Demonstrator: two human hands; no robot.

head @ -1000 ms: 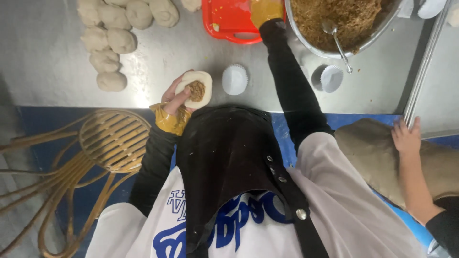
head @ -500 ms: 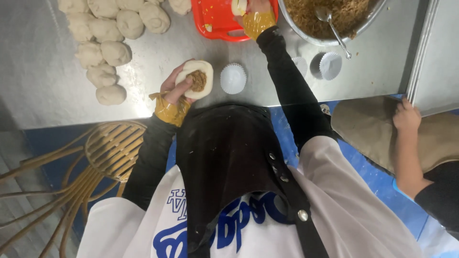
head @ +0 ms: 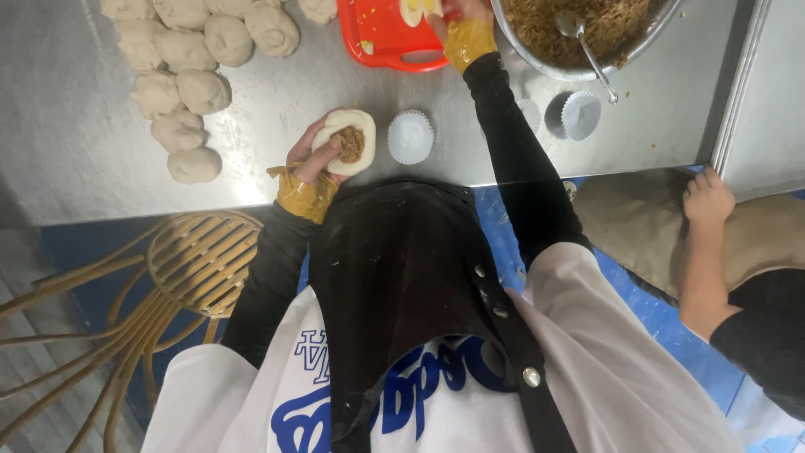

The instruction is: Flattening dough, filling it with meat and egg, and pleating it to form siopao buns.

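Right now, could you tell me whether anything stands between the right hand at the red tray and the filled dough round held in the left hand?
Nothing visible does. The right hand is at the red tray; the dough round sits in the left hand. Bare steel table lies between. The white paper cup stands beside the dough, just off that line.

The right hand (head: 459, 8) has moved from the brown filling in the metal bowl (head: 537, 63) to a pale yellow piece (head: 417, 8) over the red plastic tray (head: 381, 38).
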